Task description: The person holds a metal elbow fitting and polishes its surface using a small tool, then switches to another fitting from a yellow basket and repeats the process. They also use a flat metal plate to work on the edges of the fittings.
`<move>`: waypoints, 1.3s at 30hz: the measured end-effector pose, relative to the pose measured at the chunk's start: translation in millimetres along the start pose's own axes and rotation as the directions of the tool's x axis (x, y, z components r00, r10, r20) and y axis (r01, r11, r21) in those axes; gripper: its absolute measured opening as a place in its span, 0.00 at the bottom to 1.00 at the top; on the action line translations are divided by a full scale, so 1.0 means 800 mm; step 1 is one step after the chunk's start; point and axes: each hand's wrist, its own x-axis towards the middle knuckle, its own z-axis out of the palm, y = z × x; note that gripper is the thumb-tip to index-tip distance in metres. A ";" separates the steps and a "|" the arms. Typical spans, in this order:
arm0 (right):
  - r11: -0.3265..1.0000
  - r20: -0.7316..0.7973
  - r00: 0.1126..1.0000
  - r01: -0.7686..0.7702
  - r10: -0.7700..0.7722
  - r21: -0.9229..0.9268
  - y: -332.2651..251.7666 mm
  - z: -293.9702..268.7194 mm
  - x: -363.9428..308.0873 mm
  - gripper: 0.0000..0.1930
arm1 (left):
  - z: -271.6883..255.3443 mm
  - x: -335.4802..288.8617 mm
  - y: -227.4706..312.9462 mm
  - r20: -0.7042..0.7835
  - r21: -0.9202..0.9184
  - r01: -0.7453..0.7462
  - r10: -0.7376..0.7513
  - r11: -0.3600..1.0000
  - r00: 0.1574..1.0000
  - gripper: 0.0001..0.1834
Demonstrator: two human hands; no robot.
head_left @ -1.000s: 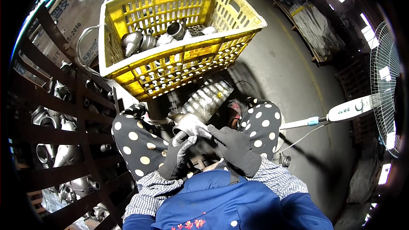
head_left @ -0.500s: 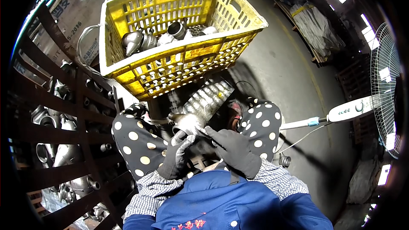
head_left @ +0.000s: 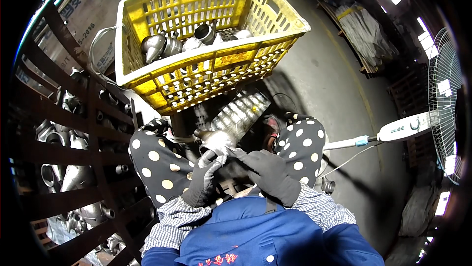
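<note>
Between my knees, a grey metal casting [head_left: 219,140] with a rounded body and a short neck sits in bright light. My left hand [head_left: 204,177], in a dark grey glove with pale worn fingertips, is closed on its near side. My right hand [head_left: 268,170], gloved too, reaches in from the right with its fingers bent together and their tips against the casting's right side. Whether a small tool is pinched there is too small to make out. Just beyond the casting lies a silvery, ridged metal-looking slab [head_left: 243,113], slanting away to the right.
A yellow slotted crate [head_left: 211,64] with several metal castings [head_left: 160,47] stands ahead. To my left, a rusty barred rack [head_left: 54,157] holds more castings. A fan [head_left: 405,125] on a pole is at right. One small fitting [head_left: 328,185] lies on the floor beside my right knee.
My right hand's fingertips have shifted slightly left along the casting. The left hand and the casting stay nearly in place.
</note>
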 end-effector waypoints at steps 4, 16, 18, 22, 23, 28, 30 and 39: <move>0.996 0.024 0.999 0.045 -0.047 0.074 0.003 0.003 0.000 0.27 | -0.004 0.000 -0.003 -0.014 -0.031 0.028 -0.028 0.999 1.000 0.11; 0.972 0.099 0.994 -0.073 0.052 0.221 -0.002 0.003 -0.004 0.26 | 0.000 -0.002 0.000 -0.076 -0.004 0.065 -0.065 0.998 0.995 0.15; 0.938 0.129 0.989 -0.108 0.068 0.329 -0.001 -0.004 -0.003 0.26 | 0.003 -0.002 0.004 -0.060 0.012 0.064 -0.063 0.998 0.996 0.15; 0.928 0.059 0.993 -0.119 0.105 0.352 0.006 0.010 -0.006 0.27 | 0.014 0.001 0.012 -0.037 0.041 0.032 -0.031 0.999 0.999 0.14; 0.933 0.106 0.989 -0.135 0.105 0.334 0.002 0.003 -0.005 0.28 | 0.011 -0.001 0.010 -0.049 0.034 0.038 -0.036 0.999 0.998 0.14; 0.911 0.106 0.990 -0.124 0.088 0.394 0.004 0.005 -0.005 0.27 | -0.003 -0.001 -0.001 -0.075 0.011 0.073 -0.072 0.997 0.995 0.15; 0.906 0.112 0.988 -0.143 0.107 0.399 0.000 -0.005 -0.002 0.26 | 0.006 -0.001 0.007 -0.085 0.046 0.063 -0.059 0.997 0.995 0.14; 0.264 0.374 0.856 -0.477 0.358 0.838 0.027 -0.031 -0.008 0.25 | -0.049 0.006 -0.025 -0.228 0.015 0.113 -0.106 0.994 0.968 0.14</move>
